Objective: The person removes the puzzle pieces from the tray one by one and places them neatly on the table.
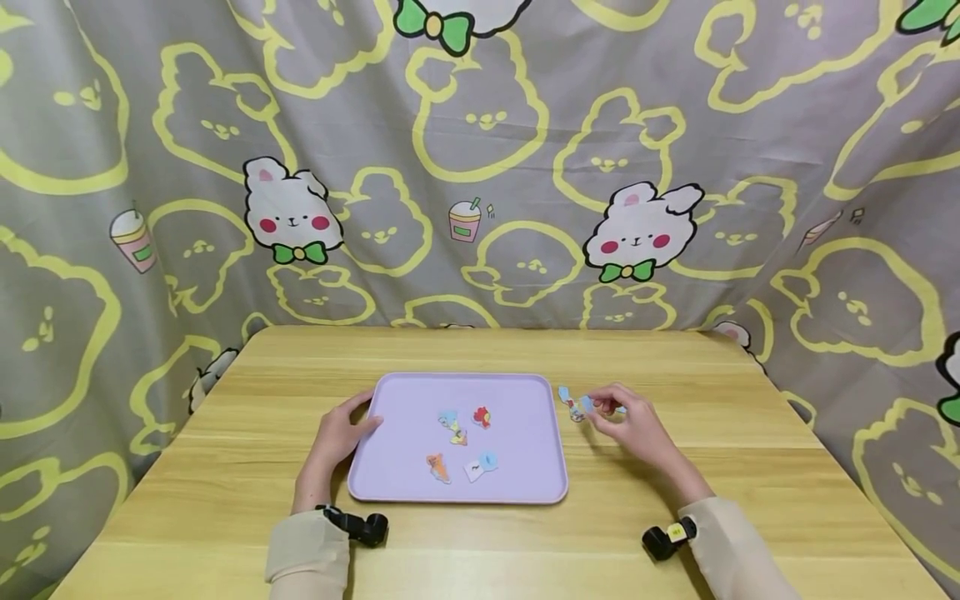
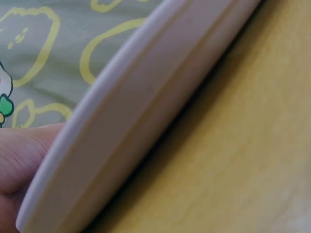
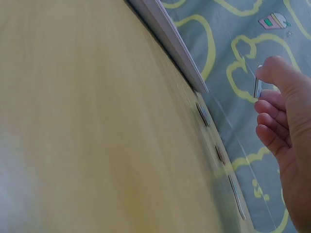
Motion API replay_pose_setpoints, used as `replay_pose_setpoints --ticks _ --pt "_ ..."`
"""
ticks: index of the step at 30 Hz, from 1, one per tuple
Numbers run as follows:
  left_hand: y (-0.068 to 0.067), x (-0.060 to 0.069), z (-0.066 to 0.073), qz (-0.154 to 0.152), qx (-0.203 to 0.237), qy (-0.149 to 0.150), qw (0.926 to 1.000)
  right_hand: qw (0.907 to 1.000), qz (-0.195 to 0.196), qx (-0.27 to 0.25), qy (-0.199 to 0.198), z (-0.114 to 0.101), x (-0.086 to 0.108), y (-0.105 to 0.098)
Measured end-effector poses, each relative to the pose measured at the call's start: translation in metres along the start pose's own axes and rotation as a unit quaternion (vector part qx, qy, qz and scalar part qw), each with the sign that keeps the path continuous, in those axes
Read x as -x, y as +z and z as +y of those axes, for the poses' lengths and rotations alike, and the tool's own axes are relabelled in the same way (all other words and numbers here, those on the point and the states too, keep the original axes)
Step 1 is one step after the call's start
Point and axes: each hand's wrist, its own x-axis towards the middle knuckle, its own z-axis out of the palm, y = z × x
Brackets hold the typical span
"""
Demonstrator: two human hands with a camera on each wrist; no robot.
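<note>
A lilac tray (image 1: 517, 400) lies on the wooden table. My left hand (image 1: 339, 433) holds its left edge, the thumb over the rim; in the left wrist view the tray's side wall (image 2: 131, 107) hides most of the fingers. My right hand (image 1: 626, 421) is raised just right of the tray and pinches a small light-blue flat piece (image 1: 587, 404) between thumb and finger. In the right wrist view that thin piece (image 3: 258, 82) appears edge-on, off the table. Beside this hand, more small printed cut-out pieces (image 1: 576, 412) lie on the table, partly covered by the fingers.
On the tray are several printed cut-outs: a red one (image 1: 482, 417), an orange one (image 1: 438, 468), a blue-and-yellow group (image 1: 453, 427) and a white-and-blue pair (image 1: 480, 465). A patterned grey curtain (image 1: 510, 250) hangs behind the table (image 1: 480, 550).
</note>
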Motion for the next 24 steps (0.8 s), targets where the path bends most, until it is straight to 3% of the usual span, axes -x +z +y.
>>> replay_pose_setpoints --ticks 7,24 --pt "0.001 0.000 -0.001 -0.001 0.000 -0.003 1.0000 0.9994 0.002 0.021 0.029 0.013 0.003 -0.008" --pt "0.001 -0.002 -0.002 -0.001 -0.001 -0.008 1.0000 0.9970 0.002 0.055 0.055 0.037 0.006 -0.028"
